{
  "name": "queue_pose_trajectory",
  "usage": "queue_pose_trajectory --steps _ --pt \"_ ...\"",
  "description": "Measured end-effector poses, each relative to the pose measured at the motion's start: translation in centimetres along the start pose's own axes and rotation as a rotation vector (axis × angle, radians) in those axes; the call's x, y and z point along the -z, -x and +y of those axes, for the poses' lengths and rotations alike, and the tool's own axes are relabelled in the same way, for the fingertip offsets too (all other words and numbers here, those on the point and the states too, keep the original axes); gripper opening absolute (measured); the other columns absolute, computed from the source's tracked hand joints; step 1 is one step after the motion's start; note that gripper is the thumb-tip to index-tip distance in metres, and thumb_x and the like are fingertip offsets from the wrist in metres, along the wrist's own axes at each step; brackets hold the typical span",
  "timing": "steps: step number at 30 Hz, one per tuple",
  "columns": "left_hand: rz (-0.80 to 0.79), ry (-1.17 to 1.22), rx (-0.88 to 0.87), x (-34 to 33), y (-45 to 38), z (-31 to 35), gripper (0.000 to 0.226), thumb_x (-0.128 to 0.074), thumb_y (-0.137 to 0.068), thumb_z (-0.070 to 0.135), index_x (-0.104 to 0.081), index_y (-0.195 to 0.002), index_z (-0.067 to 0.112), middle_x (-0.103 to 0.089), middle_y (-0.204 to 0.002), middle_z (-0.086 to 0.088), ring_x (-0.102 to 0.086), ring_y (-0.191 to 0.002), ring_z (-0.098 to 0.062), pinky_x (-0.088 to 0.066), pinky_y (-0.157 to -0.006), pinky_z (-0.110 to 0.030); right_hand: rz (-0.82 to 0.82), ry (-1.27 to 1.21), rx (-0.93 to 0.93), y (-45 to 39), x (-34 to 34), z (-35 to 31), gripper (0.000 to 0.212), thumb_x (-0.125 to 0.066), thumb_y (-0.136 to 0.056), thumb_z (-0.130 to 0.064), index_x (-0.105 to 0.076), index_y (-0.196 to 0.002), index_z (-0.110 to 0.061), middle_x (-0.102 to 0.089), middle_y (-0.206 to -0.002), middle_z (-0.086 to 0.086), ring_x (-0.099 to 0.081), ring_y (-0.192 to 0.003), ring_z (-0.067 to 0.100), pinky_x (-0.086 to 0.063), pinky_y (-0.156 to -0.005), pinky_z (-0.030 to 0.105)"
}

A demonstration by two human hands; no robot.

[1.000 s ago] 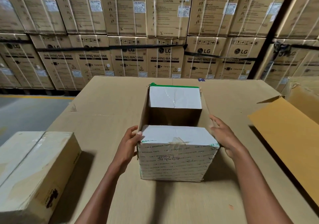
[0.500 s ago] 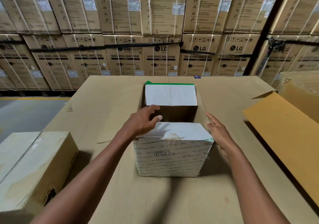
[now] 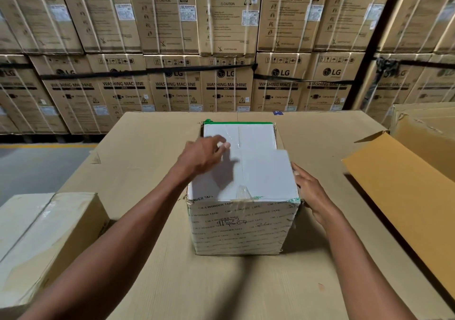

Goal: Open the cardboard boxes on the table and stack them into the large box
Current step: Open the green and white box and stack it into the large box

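On the cardboard-covered desk, a white-topped cardboard box wrapped in printed "Wonder Tape" is sitting squarely in front of the person, with its white top flaps lying nearly flat over the opening. Over the far left part of that top, the left hand is hovering or brushing the flap with its fingers loosely extended, grasping nothing; whether it is actually touching the surface is hard to tell because of motion blur. Against the box's right wall, the right hand is lying flat with relaxed, straight fingers, steadying the box and not gripping it. To the right, the large brown cardboard box with its flap folded outward is waiting well apart from the taped box, and a pale, closed cardboard box is resting at the desk's left edge. The step in hand appears to be working the top flaps, so it would go best if the right hand is bracing the side firmly while the left hand is finding a flap edge near the centre seam and lifting it evenly, since tugging one corner could tear the flap or skid the box. Behind the desk, stacked brown washing-machine cartons are filling the background.
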State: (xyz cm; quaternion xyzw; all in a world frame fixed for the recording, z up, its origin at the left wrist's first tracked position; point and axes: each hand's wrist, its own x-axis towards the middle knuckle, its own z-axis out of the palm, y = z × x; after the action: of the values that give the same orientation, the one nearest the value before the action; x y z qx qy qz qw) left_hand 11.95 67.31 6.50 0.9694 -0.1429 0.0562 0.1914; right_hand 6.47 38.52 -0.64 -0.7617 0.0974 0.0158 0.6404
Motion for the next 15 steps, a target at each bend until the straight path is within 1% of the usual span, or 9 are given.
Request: queue_pose_trajectory --steps 1,3,5,6,8,10,11,13,15 --pt "0.096 0.055 -0.016 1.2 0.5 0.2 0.043 -0.034 -0.103 0.051 -0.058 -0.130 0.027 -0.072 -0.112 -0.003 -0.064 -0.093 -0.017 -0.052 -0.093 -0.046 0.009 -0.023 -0.014 0.0 0.0 -0.1 0.038 -0.047 -0.104 -0.024 -0.059 -0.136 -0.040 -0.066 -0.130 -0.016 -0.062 -0.120 0.010 -0.053 -0.094 0.034" --pt "0.253 0.161 -0.065 3.3 2.4 0.8 0.038 -0.038 -0.101 0.051 -0.062 -0.123 0.031 -0.073 -0.111 0.001 -0.067 -0.095 -0.017 -0.056 -0.086 -0.043 0.043 -0.041 -0.048 0.2 0.2 0.0 0.037 -0.041 -0.104 -0.021 -0.065 -0.128 -0.036 -0.072 -0.117 -0.012 -0.066 -0.106 0.010 -0.051 -0.075 0.028" --pt "0.321 0.271 -0.118 4.8 5.1 1.7 0.038 -0.039 -0.099 0.052 -0.067 -0.115 0.031 -0.075 -0.100 0.006 -0.069 -0.090 -0.014 -0.058 -0.078 -0.040 0.055 -0.006 -0.067 -0.1 0.6 0.8 0.036 -0.040 -0.102 -0.018 -0.069 -0.120 -0.030 -0.075 -0.109 -0.009 -0.067 -0.100 0.012 -0.047 -0.071 0.026" --pt "0.301 0.343 -0.134 5.4 6.4 2.0 0.038 -0.040 -0.101 0.050 -0.070 -0.112 0.030 -0.075 -0.092 0.007 -0.070 -0.085 -0.011 -0.058 -0.075 -0.038 0.062 0.002 -0.066 -0.3 0.8 1.3 0.032 -0.043 -0.101 -0.016 -0.070 -0.117 -0.026 -0.075 -0.104 -0.007 -0.067 -0.099 0.016 -0.047 -0.071 0.027" --pt "0.081 0.524 -0.132 6.2 8.8 2.0 0.034 -0.044 -0.104 0.047 -0.072 -0.109 0.028 -0.075 -0.083 0.004 -0.070 -0.077 -0.009 -0.055 -0.070 -0.034 0.076 0.008 -0.055 -0.8 1.3 2.1 0.028 -0.050 -0.101 -0.013 -0.068 -0.123 -0.019 -0.072 -0.110 -0.004 -0.064 -0.108 0.021 -0.048 -0.079 0.029" --pt "-0.232 0.647 -0.109 5.6 10.4 1.4 0.028 -0.052 -0.100 0.046 -0.071 -0.113 0.030 -0.076 -0.089 0.002 -0.072 -0.081 -0.011 -0.057 -0.074 -0.034 0.088 0.027 -0.054 -1.1 1.4 2.6 0.033 -0.050 -0.104 -0.020 -0.062 -0.134 -0.013 -0.066 -0.125 -0.003 -0.060 -0.116 0.018 -0.045 -0.094 0.029" --pt "-0.321 0.643 -0.101 4.7 10.8 0.8 0.026 -0.058 -0.097 0.044 -0.070 -0.115 0.031 -0.076 -0.096 0.004 -0.072 -0.088 -0.011 -0.059 -0.080 -0.037 0.093 0.038 -0.069 -1.1 1.4 2.9 0.034 -0.051 -0.103 -0.024 -0.063 -0.133 -0.012 -0.065 -0.127 -0.004 -0.059 -0.117 0.015 -0.043 -0.100 0.029" --pt "-0.355 0.452 -0.080 1.8 11.2 -0.2 0.035 -0.069 -0.089 0.046 -0.066 -0.123 0.037 -0.068 -0.119 0.013 -0.063 -0.110 -0.003 -0.052 -0.099 -0.038 0.095 0.019 -0.107 -1.1 1.4 3.8 0.034 -0.055 -0.098 -0.034 -0.070 -0.125 -0.019 -0.070 -0.123 -0.006 -0.063 -0.116 0.014 -0.043 -0.109 0.038" --pt "-0.346 0.153 -0.070 -1.3 11.4 -0.7 0.059 -0.071 -0.082 0.057 -0.052 -0.136 0.044 -0.046 -0.143 0.019 -0.038 -0.134 -0.003 -0.026 -0.117 -0.039 0.111 0.039 -0.066 -0.6 1.0 3.9 0.028 -0.053 -0.098 -0.037 -0.073 -0.113 -0.024 -0.073 -0.116 -0.008 -0.065 -0.113 0.015 -0.047 -0.107 0.042"
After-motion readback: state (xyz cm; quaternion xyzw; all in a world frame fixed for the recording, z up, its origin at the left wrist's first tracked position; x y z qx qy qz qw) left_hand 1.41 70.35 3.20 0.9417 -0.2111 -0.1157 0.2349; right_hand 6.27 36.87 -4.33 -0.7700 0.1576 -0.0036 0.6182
